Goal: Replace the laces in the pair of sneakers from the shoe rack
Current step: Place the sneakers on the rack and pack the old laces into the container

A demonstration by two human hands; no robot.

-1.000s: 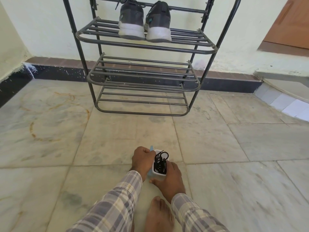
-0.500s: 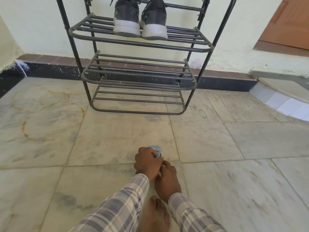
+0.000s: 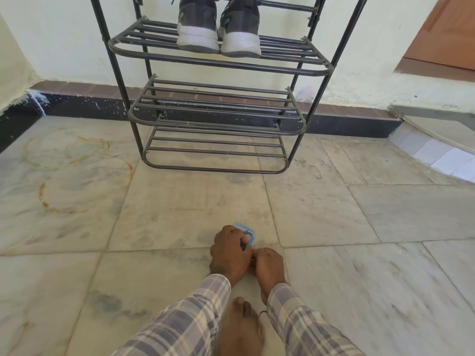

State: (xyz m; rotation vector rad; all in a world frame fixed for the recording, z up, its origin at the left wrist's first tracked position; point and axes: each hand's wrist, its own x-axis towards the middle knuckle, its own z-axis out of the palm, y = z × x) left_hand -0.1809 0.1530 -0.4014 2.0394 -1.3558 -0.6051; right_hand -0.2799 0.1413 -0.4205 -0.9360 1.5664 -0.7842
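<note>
Two dark sneakers with white soles, the left sneaker [image 3: 197, 27] and the right sneaker [image 3: 240, 28], stand heels toward me on the top shelf of a black metal shoe rack [image 3: 221, 66]. On the floor in front of me sits a small container with a light blue lid [image 3: 248, 233], mostly hidden under my hands. My left hand [image 3: 228, 250] curls over the lid from above. A bit of black lace [image 3: 243, 245] shows at its fingertips. My right hand [image 3: 268, 265] is curled against the container's near side, and the container body is hidden.
The rack's two lower shelves [image 3: 216, 109] hold nothing. My bare foot [image 3: 241, 327] rests on the marble floor just behind my hands. A dark skirting runs along the wall, a tiled step [image 3: 442, 158] rises at the right, and a brown door [image 3: 447, 29] is at the upper right.
One second ago the container stood uncovered with black laces showing inside. My left hand has since brought the blue lid over it, and both hands have closed in on it.
</note>
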